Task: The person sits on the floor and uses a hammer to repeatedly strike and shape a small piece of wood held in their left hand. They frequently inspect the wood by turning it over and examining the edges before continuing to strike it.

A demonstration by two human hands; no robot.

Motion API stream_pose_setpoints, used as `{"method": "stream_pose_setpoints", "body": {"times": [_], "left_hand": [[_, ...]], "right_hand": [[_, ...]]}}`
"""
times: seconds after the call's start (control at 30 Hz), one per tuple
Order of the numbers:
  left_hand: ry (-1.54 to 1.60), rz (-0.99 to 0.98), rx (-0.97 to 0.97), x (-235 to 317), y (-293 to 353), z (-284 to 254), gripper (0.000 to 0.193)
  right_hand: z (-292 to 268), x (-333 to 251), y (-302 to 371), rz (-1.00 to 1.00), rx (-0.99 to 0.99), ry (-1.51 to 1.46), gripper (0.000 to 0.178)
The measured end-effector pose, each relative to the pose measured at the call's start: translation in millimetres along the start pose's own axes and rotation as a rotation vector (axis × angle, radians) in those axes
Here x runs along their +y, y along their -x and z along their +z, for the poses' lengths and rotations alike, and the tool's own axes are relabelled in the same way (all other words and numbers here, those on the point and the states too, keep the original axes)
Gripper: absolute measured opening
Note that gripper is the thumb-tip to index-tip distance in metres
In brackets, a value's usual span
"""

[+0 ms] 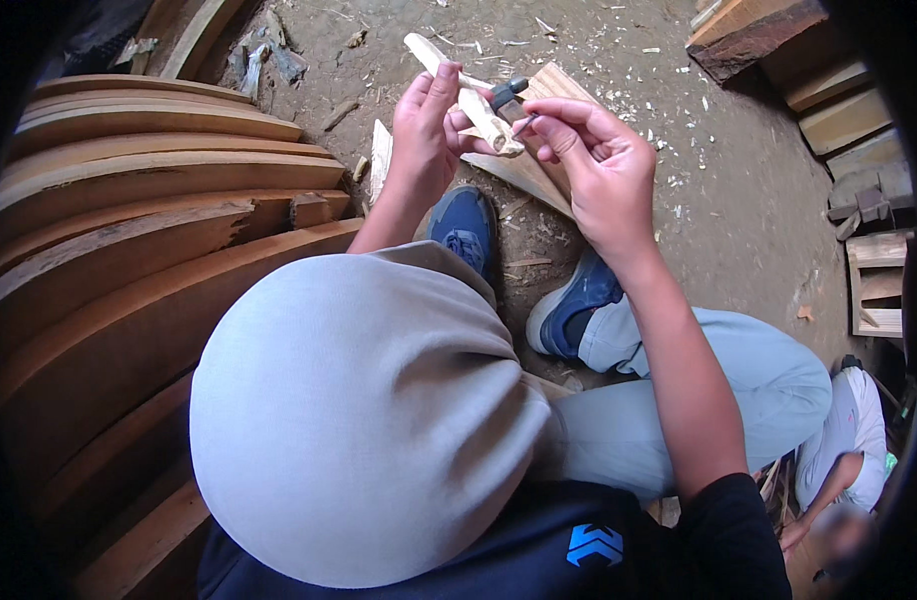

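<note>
A bare earth floor (714,225) littered with pale shavings underlies this woodworking space. Nearest, a dark T-shirt (669,550) bears a blue geometric emblem (595,545), above grey trousers (359,420). Beyond the raised knee, the left hand (426,122) is closed around a pale carved wooden stick (472,100) — its long axis slants from far left to near right, its notched near end pointing towards the right hand (601,160). That right hand, nearer this end, pinches a thin dark piece (524,124); whether it touches the wood, I cannot tell. Just behind is a dark hammer head (510,92), with a sawn plank (561,84) below. Stacked boards (169,180) fill the left; a co-worker (844,440) bends well off to the right. No lettering is readable.
</note>
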State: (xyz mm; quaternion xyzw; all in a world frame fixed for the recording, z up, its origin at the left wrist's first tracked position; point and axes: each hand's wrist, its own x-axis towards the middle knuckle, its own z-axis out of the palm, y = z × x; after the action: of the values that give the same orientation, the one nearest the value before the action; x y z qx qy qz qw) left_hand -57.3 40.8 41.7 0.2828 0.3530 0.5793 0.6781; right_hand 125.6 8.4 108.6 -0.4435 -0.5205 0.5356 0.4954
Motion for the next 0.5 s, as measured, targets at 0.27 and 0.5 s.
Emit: {"method": "stream_pose_setpoints", "body": {"times": [0.27, 0.5], "left_hand": [[0.029, -0.055, 0.014, 2.6, 1.5, 7.7, 0.039], [-0.001, -0.047, 0.024, 5.4, 4.7, 10.8, 0.037]], "right_hand": [[0.6, -5.5, -2.3, 0.063, -0.034, -0.059, 0.017], [0.5, -5.9, -2.8, 0.073, -0.029, -0.056, 0.017]]}}
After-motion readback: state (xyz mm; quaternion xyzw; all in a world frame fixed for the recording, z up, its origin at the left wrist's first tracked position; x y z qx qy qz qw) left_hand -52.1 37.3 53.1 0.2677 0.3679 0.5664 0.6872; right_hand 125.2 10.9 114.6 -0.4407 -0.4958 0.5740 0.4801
